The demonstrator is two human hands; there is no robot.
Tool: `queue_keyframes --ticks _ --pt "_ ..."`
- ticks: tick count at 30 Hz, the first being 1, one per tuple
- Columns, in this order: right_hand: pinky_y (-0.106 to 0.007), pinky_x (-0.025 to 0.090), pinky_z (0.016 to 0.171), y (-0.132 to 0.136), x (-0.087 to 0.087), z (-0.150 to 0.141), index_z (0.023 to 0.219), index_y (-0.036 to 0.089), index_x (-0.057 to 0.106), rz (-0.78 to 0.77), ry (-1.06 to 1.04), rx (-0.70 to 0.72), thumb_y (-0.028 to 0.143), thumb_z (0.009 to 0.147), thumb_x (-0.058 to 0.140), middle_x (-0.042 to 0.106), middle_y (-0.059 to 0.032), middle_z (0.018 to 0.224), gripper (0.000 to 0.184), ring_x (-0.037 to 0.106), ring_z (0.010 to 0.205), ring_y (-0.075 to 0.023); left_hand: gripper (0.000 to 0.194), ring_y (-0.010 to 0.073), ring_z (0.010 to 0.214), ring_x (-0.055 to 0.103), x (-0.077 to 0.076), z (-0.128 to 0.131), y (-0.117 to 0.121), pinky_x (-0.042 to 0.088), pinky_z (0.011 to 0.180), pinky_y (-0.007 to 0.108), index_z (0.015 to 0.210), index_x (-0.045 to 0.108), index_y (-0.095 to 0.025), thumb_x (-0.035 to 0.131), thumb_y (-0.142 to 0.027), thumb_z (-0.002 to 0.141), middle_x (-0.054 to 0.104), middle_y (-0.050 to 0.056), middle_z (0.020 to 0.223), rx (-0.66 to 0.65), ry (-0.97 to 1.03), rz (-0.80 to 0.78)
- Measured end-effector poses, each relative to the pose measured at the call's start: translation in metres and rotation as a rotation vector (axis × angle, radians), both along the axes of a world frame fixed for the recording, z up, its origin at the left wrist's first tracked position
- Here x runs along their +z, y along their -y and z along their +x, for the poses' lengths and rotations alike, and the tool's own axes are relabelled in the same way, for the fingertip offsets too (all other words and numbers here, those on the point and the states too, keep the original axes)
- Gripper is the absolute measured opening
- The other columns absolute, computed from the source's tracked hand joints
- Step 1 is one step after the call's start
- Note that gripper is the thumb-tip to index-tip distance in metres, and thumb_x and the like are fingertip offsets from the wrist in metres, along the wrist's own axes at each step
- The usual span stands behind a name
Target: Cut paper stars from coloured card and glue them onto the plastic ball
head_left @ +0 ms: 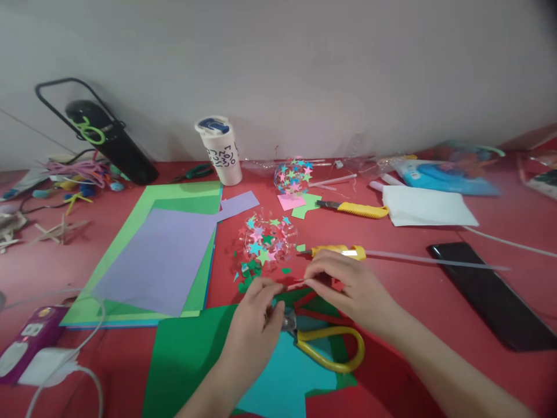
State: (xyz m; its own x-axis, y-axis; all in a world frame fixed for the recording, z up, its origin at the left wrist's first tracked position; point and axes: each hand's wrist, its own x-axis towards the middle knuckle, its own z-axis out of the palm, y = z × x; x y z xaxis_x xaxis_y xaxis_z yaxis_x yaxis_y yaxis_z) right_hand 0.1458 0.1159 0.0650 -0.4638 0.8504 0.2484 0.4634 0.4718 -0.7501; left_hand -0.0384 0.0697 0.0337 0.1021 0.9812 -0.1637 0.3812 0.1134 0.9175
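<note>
My left hand [256, 325] and my right hand [343, 287] pinch the two ends of a thin red paper strip [296, 285] just above the red table. Both hands have their fingers closed on it. Yellow-handled scissors [326, 345] lie under my hands on green paper [183, 360] and a teal sheet [287, 383]. Just beyond my fingers sits a clear ball covered in coloured paper stars [266, 241], with green scraps [248, 276] beside it. A yellow glue gun [339, 251] lies right of the ball.
A second star-covered ball [293, 176], a yellow utility knife [354, 209], a white cup [220, 150] and white paper [426, 213] lie farther back. Stacked green and purple sheets [161, 255] fill the left. A black phone [491, 293] lies right; a charger and cable [47, 363] sit front left.
</note>
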Motion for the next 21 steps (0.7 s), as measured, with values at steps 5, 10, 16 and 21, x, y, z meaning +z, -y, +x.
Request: queue_keyframes --ticks 5,10,16,21 --pt "-0.024 0.040 0.058 -0.007 -0.004 -0.003 0.076 0.019 0.057 0.030 0.018 0.033 0.012 0.087 0.054 0.057 -0.0002 0.071 0.014 0.051 0.062 -0.0140 0.038 0.0258 0.125 0.046 -0.007 0.002 -0.001 0.047 0.097 0.041 0.117 0.056 -0.017 0.038 -0.010 0.084 0.050 0.013 0.131 -0.221 -0.588 0.405" --pt "-0.024 0.040 0.056 -0.010 -0.007 -0.003 0.076 0.019 0.058 0.035 0.041 0.021 0.015 0.087 0.054 0.057 0.0001 0.068 0.013 0.052 0.060 -0.0140 0.049 0.0270 0.131 0.041 -0.017 0.003 -0.005 0.046 0.100 0.046 0.124 0.052 -0.018 0.034 -0.005 0.081 0.051 0.012 0.133 -0.315 -0.671 0.444" --pt "-0.022 0.040 0.056 -0.016 -0.014 -0.004 0.079 0.019 0.058 0.056 0.123 0.027 0.015 0.087 0.053 0.063 -0.0001 0.069 0.010 0.055 0.059 -0.0137 0.047 0.0228 0.131 0.040 -0.017 -0.002 -0.008 0.041 0.105 0.041 0.135 0.040 -0.020 0.034 -0.012 0.089 0.046 0.012 0.138 -0.220 -0.422 0.329" --pt "-0.028 0.038 0.058 -0.025 -0.023 -0.008 0.084 0.019 0.061 0.094 0.201 0.068 0.021 0.089 0.051 0.067 -0.0049 0.074 0.012 0.058 0.063 -0.0186 0.043 0.0216 0.122 0.048 -0.017 -0.006 -0.008 0.051 0.091 0.035 0.136 0.038 -0.027 0.034 -0.021 0.093 0.042 0.010 0.139 -0.113 -0.202 0.175"
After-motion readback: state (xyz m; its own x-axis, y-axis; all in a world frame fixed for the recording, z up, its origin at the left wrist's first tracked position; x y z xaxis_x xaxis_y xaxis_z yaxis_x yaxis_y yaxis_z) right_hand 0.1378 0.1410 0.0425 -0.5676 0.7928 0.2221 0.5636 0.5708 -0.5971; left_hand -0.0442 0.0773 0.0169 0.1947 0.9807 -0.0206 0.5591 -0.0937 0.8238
